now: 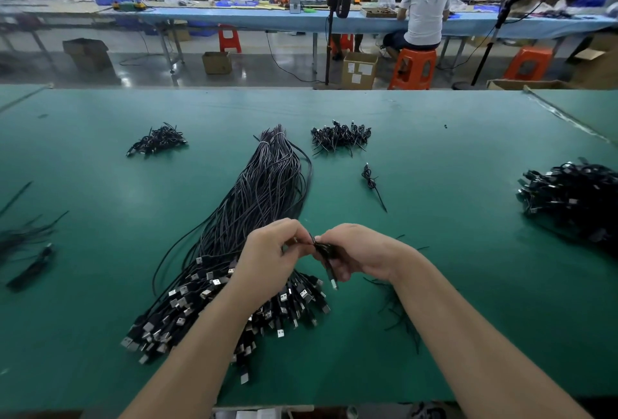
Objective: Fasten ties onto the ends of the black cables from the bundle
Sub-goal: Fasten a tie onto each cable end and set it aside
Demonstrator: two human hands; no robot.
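A long bundle of black cables [261, 204] lies across the middle of the green table [451, 218], its USB plugs fanned out toward me. Above those plugs my left hand [267, 258] and my right hand [354, 254] meet. Both pinch one folded black cable [326, 256], whose plug end hangs down below my right fingers. A thin black tie seems to sit at the pinch point, but it is too small to make out. Loose black ties [399, 315] lie on the table under my right forearm.
Small heaps of coiled cables sit at the back left [157, 141] and back centre [341, 137], and a big heap at the right edge [572, 197]. One tied cable [371, 181] lies alone. More cables [26, 251] lie at the left. People work at a bench beyond.
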